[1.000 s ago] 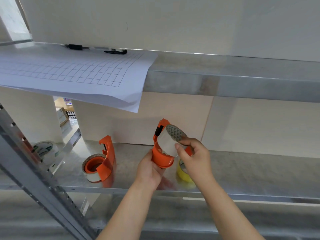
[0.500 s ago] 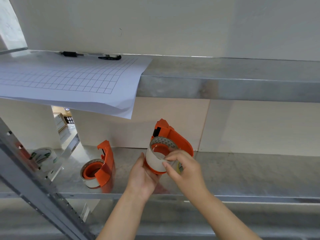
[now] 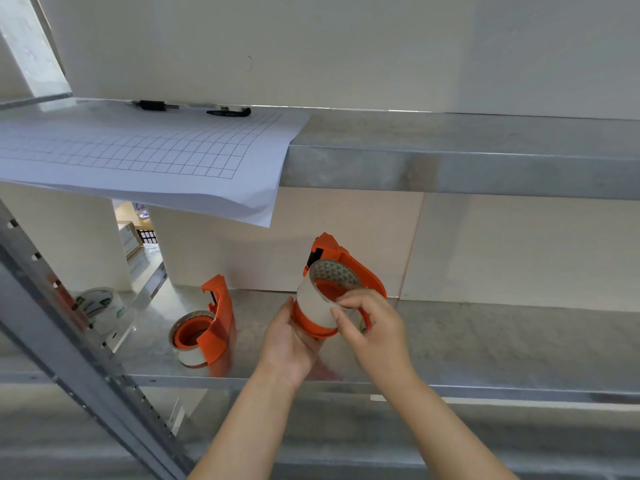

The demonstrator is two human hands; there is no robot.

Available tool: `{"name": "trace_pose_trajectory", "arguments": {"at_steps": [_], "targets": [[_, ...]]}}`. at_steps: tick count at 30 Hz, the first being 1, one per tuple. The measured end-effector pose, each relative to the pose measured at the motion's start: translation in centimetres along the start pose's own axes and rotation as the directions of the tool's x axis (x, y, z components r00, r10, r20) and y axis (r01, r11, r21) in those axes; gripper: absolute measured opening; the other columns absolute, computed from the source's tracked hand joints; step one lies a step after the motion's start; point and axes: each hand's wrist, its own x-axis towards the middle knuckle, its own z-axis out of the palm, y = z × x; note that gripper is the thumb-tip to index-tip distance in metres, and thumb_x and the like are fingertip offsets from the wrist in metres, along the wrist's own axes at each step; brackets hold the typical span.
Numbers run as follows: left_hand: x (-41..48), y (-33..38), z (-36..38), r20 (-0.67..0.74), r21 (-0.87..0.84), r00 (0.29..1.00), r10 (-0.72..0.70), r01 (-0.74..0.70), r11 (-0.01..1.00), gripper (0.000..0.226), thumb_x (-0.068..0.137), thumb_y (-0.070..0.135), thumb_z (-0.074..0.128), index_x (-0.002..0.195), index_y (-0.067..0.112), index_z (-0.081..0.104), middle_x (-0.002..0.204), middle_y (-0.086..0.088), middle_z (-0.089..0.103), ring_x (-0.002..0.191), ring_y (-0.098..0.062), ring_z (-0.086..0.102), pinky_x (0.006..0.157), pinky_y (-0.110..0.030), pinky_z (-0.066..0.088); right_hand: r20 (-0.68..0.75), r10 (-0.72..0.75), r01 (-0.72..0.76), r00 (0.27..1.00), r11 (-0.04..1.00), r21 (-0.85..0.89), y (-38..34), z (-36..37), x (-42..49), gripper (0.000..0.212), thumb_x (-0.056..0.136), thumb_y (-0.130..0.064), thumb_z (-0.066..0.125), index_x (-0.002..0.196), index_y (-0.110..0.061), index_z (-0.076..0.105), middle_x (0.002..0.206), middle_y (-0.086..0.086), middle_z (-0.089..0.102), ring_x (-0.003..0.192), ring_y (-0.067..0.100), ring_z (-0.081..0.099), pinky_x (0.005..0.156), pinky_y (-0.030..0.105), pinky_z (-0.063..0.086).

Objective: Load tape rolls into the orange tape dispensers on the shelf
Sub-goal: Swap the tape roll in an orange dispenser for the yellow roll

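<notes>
Left hand (image 3: 289,344) grips the orange plastic tape dispenser (image 3: 346,271); right hand (image 3: 372,323) pinches the white tape roll (image 3: 317,303) half-seated on its hub; pressing fully home looks next.

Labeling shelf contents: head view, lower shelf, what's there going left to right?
Printed tape roll → loaded orange dispenser standing on the shelf → left hand → held orange dispenser with a white tape roll on it → right hand.

Cream wall (image 3: 311,46), grey metal shelving (image 3: 485,174)
</notes>
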Motion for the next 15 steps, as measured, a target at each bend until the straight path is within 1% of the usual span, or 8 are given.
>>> {"name": "trace_pose_trajectory", "arguments": {"at_steps": [2, 4, 6, 8, 10, 11, 13, 15], "targets": [[0.3, -0.1, 0.1, -0.005, 0.046, 1.0, 0.019, -0.019, 0.999, 0.039, 0.098, 0.026, 0.03, 0.102, 0.004, 0.062, 0.088, -0.015, 0.075, 0.08, -0.022, 0.072, 0.074, -0.037, 0.056, -0.019, 0.02, -0.02, 1.0, 1.0, 0.004, 0.0, -0.6, 0.5, 0.006, 0.077, -0.009, 0.07, 0.078, -0.013, 0.066, 0.082, -0.011, 0.063, 0.085, 0.002, 0.058, 0.078, 0.014, 0.045], [0.6, -0.2, 0.3, -0.017, 0.057, 0.999, 0.041, -0.04, 0.998, 0.036, 0.099, 0.023, 0.03, 0.105, 0.007, 0.061, 0.085, -0.012, 0.075, 0.082, -0.021, 0.071, 0.084, -0.04, 0.05, -0.062, 0.063, -0.062, 0.996, 0.998, 0.013, 0.2, -1.4, 1.1, 0.016, 0.077, -0.009, 0.071, 0.076, -0.023, 0.064, 0.081, -0.015, 0.062, 0.082, 0.003, 0.058, 0.076, 0.018, 0.046], [0.8, -0.2, 0.4, -0.058, 0.047, 0.996, 0.071, -0.068, 0.997, 0.031, 0.099, 0.021, 0.03, 0.097, 0.009, 0.06, 0.069, -0.005, 0.074, 0.067, -0.015, 0.071, 0.077, -0.039, 0.048, -0.112, 0.123, -0.117, 0.986, 0.991, 0.06, 0.5, -2.3, 1.7, 0.025, 0.078, -0.01, 0.07, 0.075, -0.032, 0.06, 0.08, -0.011, 0.062, 0.081, 0.007, 0.059, 0.077, 0.023, 0.048], [1.1, -0.1, 0.5, -0.1, 0.044, 0.991, 0.091, -0.087, 0.995, 0.028, 0.099, 0.02, 0.033, 0.09, 0.011, 0.057, 0.064, -0.003, 0.071, 0.058, -0.012, 0.07, 0.07, -0.038, 0.048, -0.16, 0.152, -0.142, 0.975, 0.987, 0.075, 1.1, -3.5, 2.3, 0.027, 0.078, -0.011, 0.07, 0.074, -0.035, 0.058, 0.082, -0.01, 0.062, 0.085, 0.006, 0.06, 0.081, 0.019, 0.047], [1.4, 0.0, 0.3, -0.118, 0.041, 0.988, 0.103, -0.099, 0.994, 0.027, 0.099, 0.02, 0.033, 0.088, 0.012, 0.056, 0.064, -0.003, 0.071, 0.058, -0.012, 0.07, 0.068, -0.037, 0.048, -0.21, 0.181, -0.175, 0.961, 0.983, 0.046, 2.3, -4.8, 2.8, 0.025, 0.077, -0.01, 0.07, 0.074, -0.032, 0.059, 0.086, -0.01, 0.063, 0.089, 0.004, 0.06, 0.083, 0.013, 0.045], [1.5, 0.1, 0.1, -0.122, 0.035, 0.986, 0.11, -0.107, 0.994, 0.027, 0.099, 0.02, 0.033, 0.088, 0.012, 0.056, 0.063, -0.003, 0.072, 0.06, -0.012, 0.07, 0.069, -0.036, 0.048, -0.237, 0.193, -0.196, 0.952, 0.981, 0.012, 3.2, -5.5, 2.8, 0.021, 0.077, -0.009, 0.07, 0.073, -0.027, 0.061, 0.087, -0.008, 0.063, 0.089, 0.007, 0.06, 0.082, 0.013, 0.044], [1.6, 0.4, -0.2, -0.127, 0.011, 0.984, 0.122, -0.122, 0.992, 0.027, 0.099, 0.021, 0.033, 0.088, 0.012, 0.056, 0.063, -0.003, 0.072, 0.065, -0.012, 0.069, 0.069, -0.034, 0.048, -0.279, 0.196, -0.235, 0.94, 0.966, -0.112, 5.4, -7.1, 2.6, 0.009, 0.077, -0.006, 0.07, 0.076, -0.013, 0.064, 0.089, 0.002, 0.065, 0.088, 0.014, 0.059, 0.078, 0.014, 0.04], [1.7, 0.5, -0.5, -0.138, -0.011, 0.982, 0.132, -0.135, 0.991, 0.025, 0.099, 0.021, 0.034, 0.089, 0.013, 0.056, 0.063, -0.002, 0.072, 0.067, -0.011, 0.068, 0.066, -0.033, 0.052, -0.305, 0.218, -0.294, 0.927, 0.928, -0.23, 7.7, -8.5, 1.7, 0.005, 0.077, -0.004, 0.07, 0.079, -0.004, 0.066, 0.091, 0.012, 0.066, 0.086, 0.019, 0.058, 0.074, 0.014, 0.036]]}}
